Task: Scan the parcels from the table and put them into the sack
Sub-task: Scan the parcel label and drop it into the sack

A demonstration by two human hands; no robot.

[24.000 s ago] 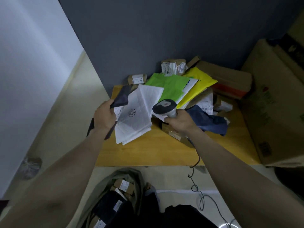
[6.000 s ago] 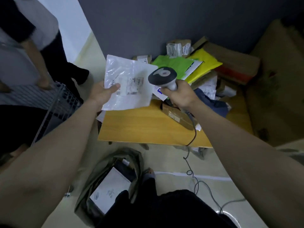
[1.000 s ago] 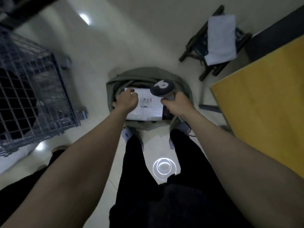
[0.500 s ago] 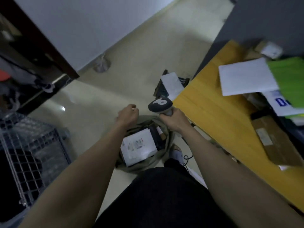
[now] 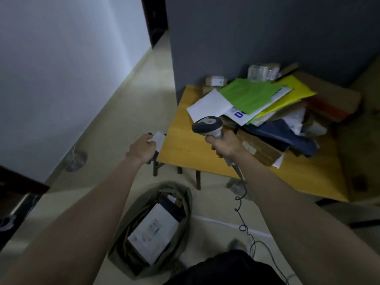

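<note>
Head view. We see the right hand (image 5: 224, 146) wrapped around the handle of a grey barcode scanner (image 5: 207, 126), head raised over the near part of the desk (image 5: 185, 149); its coiled cable (image 5: 243, 223) trails down to the floor. The left hand (image 5: 143, 150) hangs off the desk's left edge, fingers curled and nothing in its grip; it overlaps a white sheet (image 5: 159, 138) on something dark beside the desk.

The parcels lie in two places. On the desk, past and right of both hands, a pile: a white mailer (image 5: 207, 104) nearest the scanner, a green mailer (image 5: 249, 94) over it, a yellow mailer (image 5: 292, 92), a dark blue bag (image 5: 287, 136), a brown carton (image 5: 261, 149) just right of the right hand, and small labelled boxes (image 5: 216, 80) by the grey wall. The sack (image 5: 185, 204), olive, stands open on the floor below and between the forearms, with a white labelled parcel (image 5: 154, 231) on top inside it.

Writing: blue print on a white envelope (image 5: 238, 115) under the green mailer, one letter resembling "D"; the remaining labels are too blurred to read.
</note>
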